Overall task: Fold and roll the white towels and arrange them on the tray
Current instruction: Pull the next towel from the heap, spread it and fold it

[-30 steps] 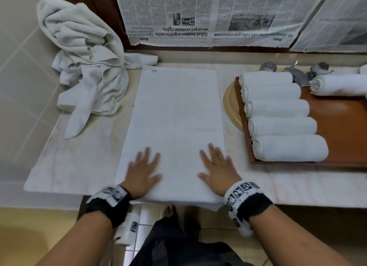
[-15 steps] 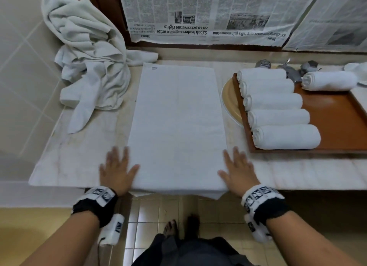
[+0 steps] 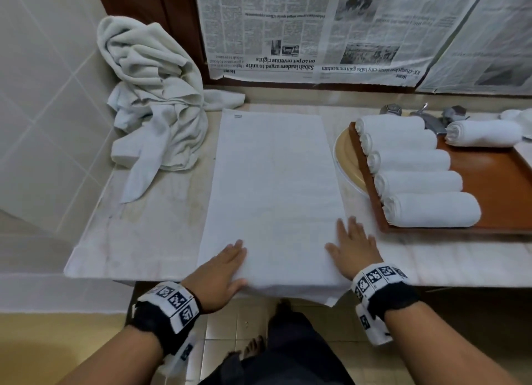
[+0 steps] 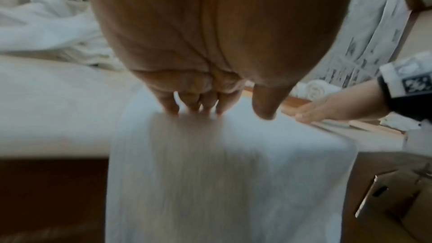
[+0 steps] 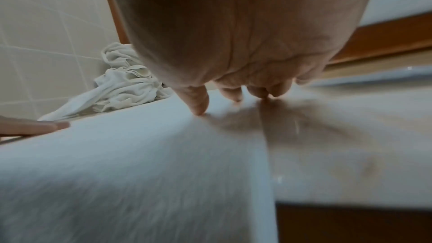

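Both flat, open hands, left hand [image 3: 221, 269] and right hand [image 3: 355, 249], press the towel's [image 3: 273, 189] near end; its long axis runs away from them

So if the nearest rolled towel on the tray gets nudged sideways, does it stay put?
Probably not firmly. The nearest rolled towel is a cylinder lying on the smooth tray, so a push towards the near rim would likely roll it. Pushed the other way, the neighbouring roll touching it should block it. Being soft cloth, it may also loosen.
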`<act>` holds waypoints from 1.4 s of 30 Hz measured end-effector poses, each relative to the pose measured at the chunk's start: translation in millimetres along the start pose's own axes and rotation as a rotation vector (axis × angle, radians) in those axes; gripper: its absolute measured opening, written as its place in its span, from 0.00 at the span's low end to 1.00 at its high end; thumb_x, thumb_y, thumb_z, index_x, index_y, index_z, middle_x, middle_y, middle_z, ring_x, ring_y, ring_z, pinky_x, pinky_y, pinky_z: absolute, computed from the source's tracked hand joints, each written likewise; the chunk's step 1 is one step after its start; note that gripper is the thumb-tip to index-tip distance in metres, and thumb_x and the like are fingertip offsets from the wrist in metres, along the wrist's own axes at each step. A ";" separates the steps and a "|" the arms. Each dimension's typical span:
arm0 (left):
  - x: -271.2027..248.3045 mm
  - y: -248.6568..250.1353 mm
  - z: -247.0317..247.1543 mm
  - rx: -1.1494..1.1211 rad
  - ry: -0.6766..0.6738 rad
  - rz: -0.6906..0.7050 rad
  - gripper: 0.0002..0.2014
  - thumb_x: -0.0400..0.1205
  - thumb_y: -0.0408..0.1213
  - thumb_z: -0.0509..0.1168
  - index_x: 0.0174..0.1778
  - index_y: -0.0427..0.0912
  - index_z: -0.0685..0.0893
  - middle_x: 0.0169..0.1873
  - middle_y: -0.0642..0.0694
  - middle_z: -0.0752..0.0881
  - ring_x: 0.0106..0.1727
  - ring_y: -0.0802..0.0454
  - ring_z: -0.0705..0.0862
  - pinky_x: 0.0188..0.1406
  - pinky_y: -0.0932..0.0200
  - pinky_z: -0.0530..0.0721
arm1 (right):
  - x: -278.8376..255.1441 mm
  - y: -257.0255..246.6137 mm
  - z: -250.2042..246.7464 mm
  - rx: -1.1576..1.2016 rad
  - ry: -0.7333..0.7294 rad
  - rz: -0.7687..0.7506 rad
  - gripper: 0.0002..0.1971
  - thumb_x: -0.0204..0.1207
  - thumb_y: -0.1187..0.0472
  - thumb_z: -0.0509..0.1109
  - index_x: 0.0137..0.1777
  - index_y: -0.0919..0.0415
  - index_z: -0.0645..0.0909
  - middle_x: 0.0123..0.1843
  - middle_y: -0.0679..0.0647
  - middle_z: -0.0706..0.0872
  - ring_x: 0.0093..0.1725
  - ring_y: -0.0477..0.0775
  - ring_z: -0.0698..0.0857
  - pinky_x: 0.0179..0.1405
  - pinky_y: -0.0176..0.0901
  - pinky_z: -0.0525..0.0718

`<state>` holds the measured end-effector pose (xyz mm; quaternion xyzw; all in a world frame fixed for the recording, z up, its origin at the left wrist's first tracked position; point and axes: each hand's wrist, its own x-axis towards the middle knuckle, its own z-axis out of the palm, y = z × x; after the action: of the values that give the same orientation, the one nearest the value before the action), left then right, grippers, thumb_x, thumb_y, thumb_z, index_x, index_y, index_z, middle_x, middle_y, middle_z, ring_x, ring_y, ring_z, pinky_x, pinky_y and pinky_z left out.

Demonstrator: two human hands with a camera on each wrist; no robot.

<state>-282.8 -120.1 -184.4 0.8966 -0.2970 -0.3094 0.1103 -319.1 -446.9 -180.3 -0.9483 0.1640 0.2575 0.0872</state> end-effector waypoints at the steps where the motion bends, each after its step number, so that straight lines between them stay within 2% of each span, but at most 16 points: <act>1: 1.9 1.1 -9.8 -0.014 0.025 -0.028 0.47 0.77 0.73 0.36 0.87 0.47 0.41 0.85 0.50 0.37 0.87 0.52 0.43 0.84 0.57 0.45 | 1.4 -2.5 -4.2 0.002 0.022 0.006 0.37 0.88 0.42 0.49 0.88 0.57 0.37 0.88 0.60 0.31 0.88 0.61 0.38 0.86 0.61 0.44; 4: 26.0 24.2 -35.6 -0.002 0.203 0.004 0.33 0.90 0.52 0.51 0.87 0.46 0.45 0.87 0.45 0.43 0.87 0.47 0.46 0.84 0.53 0.49 | -3.9 -45.5 -5.2 0.005 0.060 -0.214 0.38 0.88 0.44 0.52 0.88 0.57 0.36 0.87 0.59 0.28 0.87 0.60 0.34 0.85 0.58 0.40; 7: 59.5 37.3 -39.7 0.040 0.061 0.069 0.34 0.89 0.57 0.48 0.87 0.48 0.44 0.86 0.44 0.38 0.87 0.45 0.41 0.84 0.46 0.46 | -0.5 -81.4 8.1 0.008 -0.025 -0.392 0.37 0.89 0.43 0.52 0.88 0.54 0.37 0.86 0.55 0.27 0.87 0.58 0.32 0.84 0.56 0.39; 10: 78.2 -4.1 -38.2 0.164 -0.007 -0.127 0.46 0.74 0.71 0.32 0.86 0.50 0.37 0.84 0.42 0.30 0.86 0.42 0.36 0.83 0.41 0.45 | 27.8 -63.5 2.4 0.000 -0.064 -0.251 0.37 0.89 0.42 0.50 0.88 0.52 0.34 0.86 0.54 0.26 0.87 0.57 0.33 0.84 0.59 0.40; 14: 88.9 -57.6 -68.0 0.085 0.129 -0.486 0.39 0.87 0.62 0.43 0.86 0.46 0.33 0.83 0.40 0.28 0.86 0.43 0.35 0.84 0.42 0.44 | 61.5 -25.9 -36.9 0.059 -0.012 -0.007 0.38 0.88 0.43 0.51 0.88 0.57 0.35 0.87 0.59 0.28 0.87 0.60 0.35 0.86 0.59 0.43; 16: 100.0 -47.6 -80.8 0.130 0.202 -0.426 0.38 0.88 0.58 0.45 0.85 0.43 0.32 0.82 0.40 0.26 0.85 0.43 0.32 0.84 0.42 0.40 | 70.2 -37.3 -49.2 0.084 0.055 -0.065 0.38 0.89 0.45 0.53 0.88 0.58 0.36 0.87 0.60 0.29 0.87 0.61 0.35 0.86 0.57 0.43; 18: 116.1 -18.7 -86.2 0.176 0.226 -0.182 0.39 0.85 0.62 0.40 0.85 0.44 0.32 0.81 0.42 0.25 0.85 0.43 0.31 0.83 0.42 0.39 | 77.2 -63.5 -48.2 0.108 0.025 -0.225 0.38 0.89 0.45 0.54 0.88 0.57 0.36 0.87 0.59 0.29 0.87 0.60 0.34 0.85 0.56 0.42; 21: 142.9 0.2 -82.2 0.165 -0.003 0.050 0.51 0.70 0.76 0.28 0.86 0.49 0.35 0.83 0.48 0.28 0.85 0.47 0.33 0.83 0.43 0.39 | 95.2 -76.9 -36.7 0.014 -0.086 -0.360 0.40 0.87 0.41 0.54 0.88 0.54 0.35 0.86 0.55 0.26 0.87 0.58 0.32 0.84 0.58 0.39; 23: 155.1 -29.0 -89.7 0.160 -0.040 -0.105 0.50 0.70 0.77 0.29 0.85 0.51 0.34 0.80 0.50 0.25 0.86 0.46 0.33 0.82 0.41 0.40 | 114.4 -58.5 -45.6 -0.019 -0.091 -0.310 0.39 0.87 0.40 0.52 0.87 0.53 0.33 0.86 0.54 0.25 0.87 0.57 0.32 0.84 0.60 0.39; 25: 160.0 -64.3 -105.7 0.129 0.059 -0.368 0.44 0.77 0.72 0.34 0.85 0.52 0.33 0.81 0.48 0.25 0.86 0.45 0.34 0.83 0.39 0.42 | 129.8 -37.4 -63.5 -0.007 -0.070 -0.174 0.40 0.87 0.39 0.51 0.87 0.55 0.32 0.86 0.57 0.25 0.87 0.59 0.33 0.84 0.62 0.41; 27: 168.5 -75.1 -127.4 0.100 0.136 -0.478 0.40 0.86 0.63 0.43 0.86 0.46 0.34 0.83 0.43 0.28 0.86 0.43 0.34 0.84 0.39 0.41 | 140.8 -36.8 -78.6 0.013 -0.057 -0.102 0.41 0.87 0.39 0.51 0.87 0.58 0.33 0.86 0.60 0.26 0.87 0.61 0.33 0.85 0.61 0.43; 30: 191.1 -42.9 -146.4 0.113 0.218 -0.209 0.37 0.88 0.59 0.44 0.85 0.47 0.33 0.84 0.45 0.29 0.85 0.45 0.32 0.82 0.39 0.38 | 152.8 -79.2 -88.1 0.083 -0.037 -0.275 0.40 0.87 0.41 0.54 0.88 0.58 0.37 0.87 0.60 0.28 0.87 0.61 0.33 0.85 0.58 0.41; 32: 208.3 -35.0 -145.1 0.086 0.085 -0.055 0.35 0.88 0.59 0.41 0.86 0.49 0.35 0.84 0.48 0.31 0.86 0.48 0.33 0.82 0.40 0.37 | 166.9 -99.0 -84.9 0.056 -0.098 -0.380 0.39 0.88 0.41 0.54 0.88 0.55 0.38 0.87 0.57 0.28 0.87 0.60 0.33 0.85 0.58 0.41; 34: 220.2 -59.4 -147.1 0.094 -0.011 -0.124 0.36 0.86 0.63 0.38 0.86 0.51 0.35 0.84 0.48 0.30 0.86 0.47 0.34 0.82 0.42 0.40 | 188.9 -94.9 -86.5 -0.011 -0.111 -0.345 0.39 0.87 0.40 0.53 0.88 0.53 0.36 0.86 0.57 0.26 0.87 0.60 0.33 0.84 0.61 0.41; 38: 235.1 -104.1 -173.4 0.108 0.146 -0.493 0.36 0.88 0.59 0.43 0.86 0.46 0.35 0.84 0.42 0.30 0.86 0.42 0.36 0.84 0.42 0.45 | 233.2 -78.4 -121.5 0.081 -0.042 -0.124 0.38 0.88 0.43 0.54 0.88 0.58 0.39 0.88 0.61 0.31 0.87 0.63 0.36 0.84 0.63 0.46; 42: 264.3 -56.5 -201.1 0.085 0.216 -0.178 0.33 0.91 0.49 0.47 0.87 0.45 0.38 0.85 0.42 0.32 0.86 0.42 0.37 0.83 0.39 0.48 | 244.0 -124.9 -142.7 0.226 -0.008 -0.268 0.35 0.89 0.49 0.56 0.89 0.57 0.43 0.88 0.59 0.34 0.87 0.61 0.35 0.85 0.58 0.43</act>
<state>35.3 -230.8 -177.6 0.9514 -0.2155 -0.2066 0.0759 -10.6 -431.2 -174.8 -0.9448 0.0637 0.2271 0.2275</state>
